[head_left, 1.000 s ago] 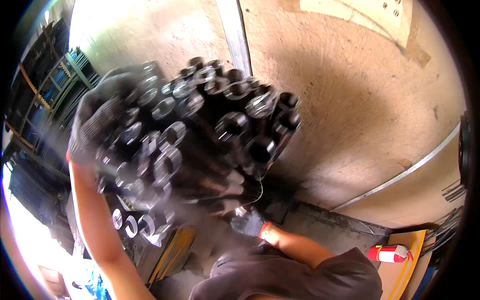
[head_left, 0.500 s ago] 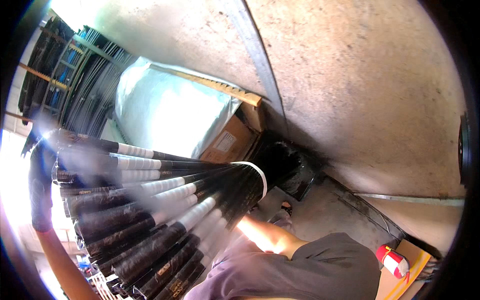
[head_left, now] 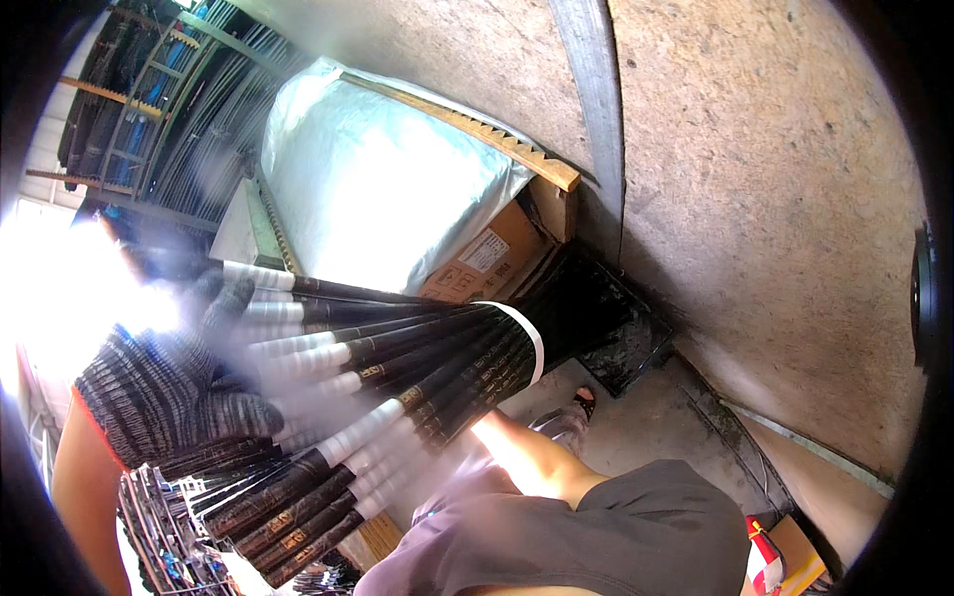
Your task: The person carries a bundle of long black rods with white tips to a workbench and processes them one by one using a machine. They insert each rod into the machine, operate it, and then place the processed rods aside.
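Observation:
A large bundle of black tapered rods with white bands (head_left: 397, 397) slants across the middle. Its thick ends fan out to the left, and a white strap (head_left: 527, 333) circles the narrower part. My left hand (head_left: 169, 392), in a dark grey striped knit glove with a red cuff, lies over the thick ends, its thumb and fingers spread apart against them. From the lower middle, my bare right forearm (head_left: 532, 462) reaches behind the bundle; the rods hide that hand. The far ends of the rods run down into shadow by a black tray (head_left: 631, 348).
Behind the bundle stands a plastic-covered stack (head_left: 388, 179) with a notched wooden strip (head_left: 467, 129) and a cardboard box (head_left: 487, 258). A speckled board wall (head_left: 755, 179) rises at right. Racks of long rods (head_left: 169, 109) stand upper left. A red-and-white roll (head_left: 763, 561) lies lower right.
My left hand has moved right and inward from the rods' outer end onto the fanned ends, with the fingers now spread. The fan has narrowed, and the view has shifted.

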Demonstrator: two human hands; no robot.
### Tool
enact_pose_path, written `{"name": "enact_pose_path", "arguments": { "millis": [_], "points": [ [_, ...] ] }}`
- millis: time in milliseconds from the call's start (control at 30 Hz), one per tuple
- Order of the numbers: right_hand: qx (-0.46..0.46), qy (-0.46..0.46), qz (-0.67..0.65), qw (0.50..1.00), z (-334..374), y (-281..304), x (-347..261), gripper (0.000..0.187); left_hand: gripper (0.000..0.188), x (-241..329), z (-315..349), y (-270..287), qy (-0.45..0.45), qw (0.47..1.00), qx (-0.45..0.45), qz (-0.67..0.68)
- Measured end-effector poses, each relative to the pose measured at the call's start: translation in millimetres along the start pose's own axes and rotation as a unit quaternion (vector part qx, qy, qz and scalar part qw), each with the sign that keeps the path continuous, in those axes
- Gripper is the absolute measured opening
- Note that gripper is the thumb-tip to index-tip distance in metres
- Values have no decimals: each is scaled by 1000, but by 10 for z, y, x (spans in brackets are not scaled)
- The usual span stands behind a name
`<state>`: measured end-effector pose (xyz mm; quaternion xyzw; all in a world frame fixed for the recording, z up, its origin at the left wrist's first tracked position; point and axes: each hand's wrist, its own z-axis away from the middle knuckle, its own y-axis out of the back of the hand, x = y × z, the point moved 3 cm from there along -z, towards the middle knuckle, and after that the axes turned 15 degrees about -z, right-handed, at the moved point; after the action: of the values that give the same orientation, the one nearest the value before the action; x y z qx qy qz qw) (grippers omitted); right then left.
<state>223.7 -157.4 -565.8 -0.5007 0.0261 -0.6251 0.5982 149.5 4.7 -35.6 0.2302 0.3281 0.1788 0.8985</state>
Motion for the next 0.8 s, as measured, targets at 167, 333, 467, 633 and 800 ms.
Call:
{"name": "enact_pose_path", "arguments": {
  "millis": [167, 333, 467, 633, 800],
  "points": [
    [20, -3, 10, 1000, 47, 230, 92, 58, 106, 98, 355, -573, 57, 988, -137, 30],
    [21, 23, 29, 999, 35, 401, 82, 57, 99, 309, 777, -1545, 68, 995, -72, 34],
    [28, 25, 48, 998, 79, 658, 219, 56, 95, 495, 1016, -2006, 107, 989, -80, 60],
    [22, 51, 80, 995, 88, 957, 343, 55, 93, 759, 1533, -2969, 148, 957, -117, 220],
    [10, 100, 127, 987, 158, 1223, 404, 54, 89, 1017, 2153, -4221, 191, 961, 20, 200]
  ]
}}
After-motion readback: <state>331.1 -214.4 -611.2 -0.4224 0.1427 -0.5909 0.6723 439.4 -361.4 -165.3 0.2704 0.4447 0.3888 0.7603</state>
